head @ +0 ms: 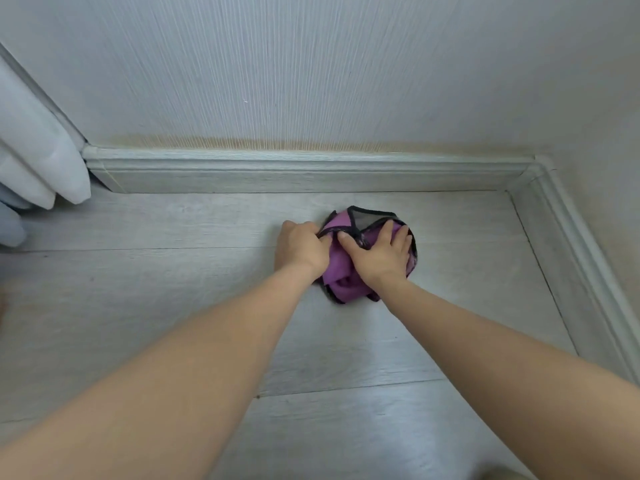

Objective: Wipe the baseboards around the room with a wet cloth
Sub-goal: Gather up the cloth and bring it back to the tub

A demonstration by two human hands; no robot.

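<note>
Pale grey wood-grain planks cover the floor (138,306), meeting a moulded grey baseboard (294,174) that turns a corner at the right beneath ribbed, finely lined wallpaper (311,64); white curtain folds (41,157) hang at the left. A crumpled purple cloth (341,268) with dark stitched edging lies bunched on the floor near the baseboard, apart from it; the left hand (301,247) pinches its edge with curled fingers; the right hand (381,252) presses flat on top, fingers spread.

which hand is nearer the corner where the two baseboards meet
Right. The right hand rests on the purple cloth on the corner's side; the left hand grips the cloth's edge farther away.
</note>
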